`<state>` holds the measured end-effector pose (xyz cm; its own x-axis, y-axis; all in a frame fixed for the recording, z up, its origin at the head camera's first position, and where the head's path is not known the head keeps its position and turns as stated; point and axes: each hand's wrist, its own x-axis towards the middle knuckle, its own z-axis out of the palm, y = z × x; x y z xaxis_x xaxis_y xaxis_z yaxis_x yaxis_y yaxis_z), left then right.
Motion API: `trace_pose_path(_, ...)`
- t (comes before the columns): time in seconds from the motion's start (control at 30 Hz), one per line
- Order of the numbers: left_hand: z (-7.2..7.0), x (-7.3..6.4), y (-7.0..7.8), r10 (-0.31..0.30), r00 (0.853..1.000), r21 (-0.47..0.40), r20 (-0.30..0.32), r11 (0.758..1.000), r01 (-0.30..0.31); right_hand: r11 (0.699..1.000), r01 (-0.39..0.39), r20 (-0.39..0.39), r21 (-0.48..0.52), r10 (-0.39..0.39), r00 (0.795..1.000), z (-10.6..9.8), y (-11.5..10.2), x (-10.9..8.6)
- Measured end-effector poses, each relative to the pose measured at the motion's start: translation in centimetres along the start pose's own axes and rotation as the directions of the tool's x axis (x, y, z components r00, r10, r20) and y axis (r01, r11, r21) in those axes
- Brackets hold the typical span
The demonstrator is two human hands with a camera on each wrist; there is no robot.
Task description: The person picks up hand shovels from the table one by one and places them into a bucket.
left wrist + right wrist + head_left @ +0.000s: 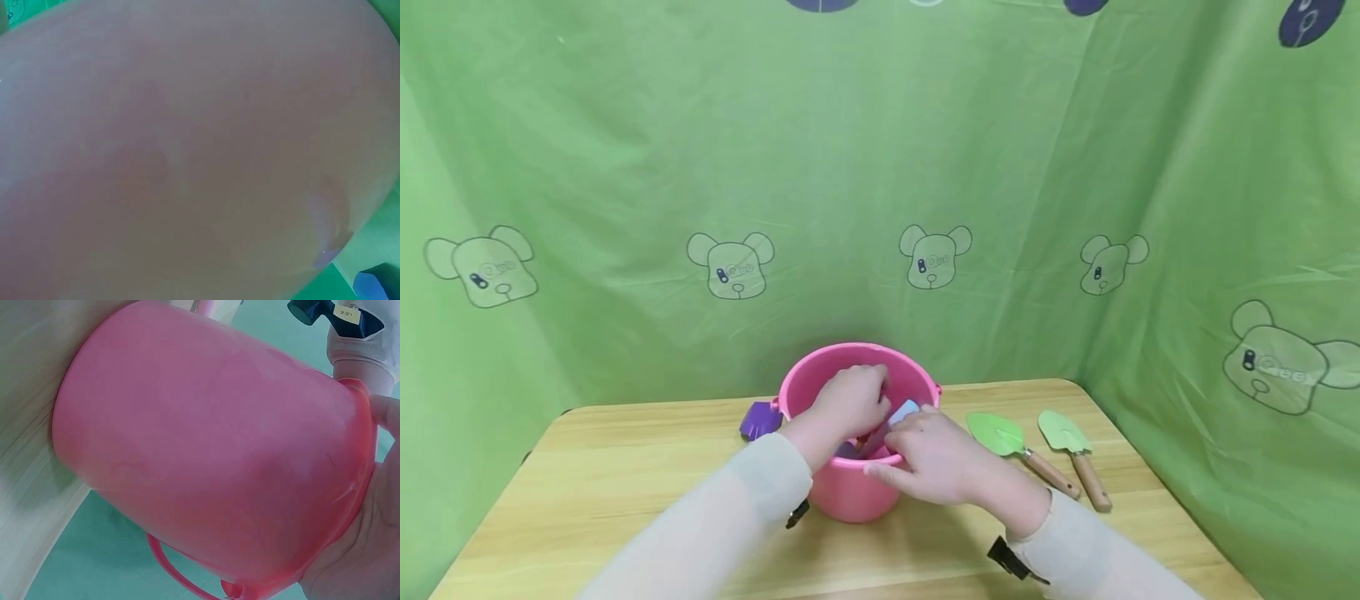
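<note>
A pink bucket [853, 496] stands upright on the table, with several small toys inside, among them a light blue piece [907, 408]. My left hand [853, 400] reaches down into it with bent fingers; the fingertips are hidden, and I cannot tell whether they hold anything. The left wrist view is nearly filled by that hand. My right hand [943, 458] grips the near right part of the rim, thumb outside and fingers over the inner side, close to the light blue piece. Seen from the right wrist, the palm lies along the bucket's rim [359, 469].
Right of the bucket, a bright green trowel [996, 433] and a pale green trowel [1063, 432] with wooden handles lie on the wooden table [647, 467]. A purple scoop-shaped piece [761, 421] lies at the bucket's left. Green cloth [835, 167] hangs behind and at both sides.
</note>
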<state>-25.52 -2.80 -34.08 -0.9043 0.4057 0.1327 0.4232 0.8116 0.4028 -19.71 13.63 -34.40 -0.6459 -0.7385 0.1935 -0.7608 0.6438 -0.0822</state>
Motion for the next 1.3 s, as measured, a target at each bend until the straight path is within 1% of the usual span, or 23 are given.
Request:
trace_pose_path(0.1,-0.1,0.0,-0.1,-0.012,1.0,-0.039,-0.02,0.999,0.012,1.0,-0.005,0.003,0.008,0.005,1.0,0.1,0.0,0.0)
trace_pose_path(0.17,-0.2,-0.1,-0.2,-0.02,0.999,-0.054,-0.048,0.998,0.017,1.0,-0.003,0.006,0.014,0.003,1.0,0.1,0.0,0.0)
trace_pose_path(0.27,-0.4,-0.1,-0.3,-0.015,0.993,-0.053,-0.12,0.999,0.008,1.0,0.006,0.004,0.023,-0.006,1.0,0.1,0.0,0.1)
trace_pose_path(0.43,-1.1,-0.6,-0.4,0.0,0.973,-0.071,-0.231,0.997,-0.016,1.0,0.008,-0.007,0.016,-0.008,1.0,0.1,0.0,0.2)
trace_pose_path(0.53,-1.6,-1.0,-0.5,-0.007,0.961,-0.1,-0.278,0.995,-0.021,1.0,0.002,-0.009,0.003,-0.002,1.0,0.0,0.0,0.1)
trace_pose_path(0.67,-2.0,-1.4,-0.9,0.008,0.944,-0.082,-0.33,0.996,-0.037,1.0,-0.002,-0.007,-0.007,0.002,1.0,0.0,0.2,0.0)
trace_pose_path(0.77,-2.3,-1.8,-1.3,0.018,0.935,-0.05,-0.355,0.998,-0.038,1.0,0.0,-0.008,-0.011,0.0,1.0,0.0,0.2,0.0)
trace_pose_path(0.87,-2.6,-2.2,-1.6,0.01,0.927,-0.039,-0.375,0.999,-0.027,1.0,-0.002,-0.003,-0.015,0.002,1.0,0.0,0.2,0.0)
trace_pose_path(0.93,-2.9,-2.5,-1.9,0.0,0.922,-0.04,-0.388,0.999,-0.017,1.0,-0.005,0.002,-0.014,0.005,1.0,0.0,0.2,-0.1)
trace_pose_path(1.03,-3.6,-2.9,-2.4,-0.012,0.919,-0.055,-0.395,0.998,-0.011,1.0,-0.011,0.006,-0.01,0.011,1.0,-0.1,0.2,-0.1)
trace_pose_path(1.2,-5.1,-3.8,-3.5,-0.075,0.914,-0.098,-0.398,0.994,0.039,1.0,-0.014,0.01,0.0,0.014,1.0,-0.1,0.1,-0.1)
trace_pose_path(1.3,-5.9,-4.4,-4.4,-0.111,0.906,-0.114,-0.408,0.991,0.07,1.0,-0.022,0.015,0.003,0.021,1.0,-0.2,0.1,-0.1)
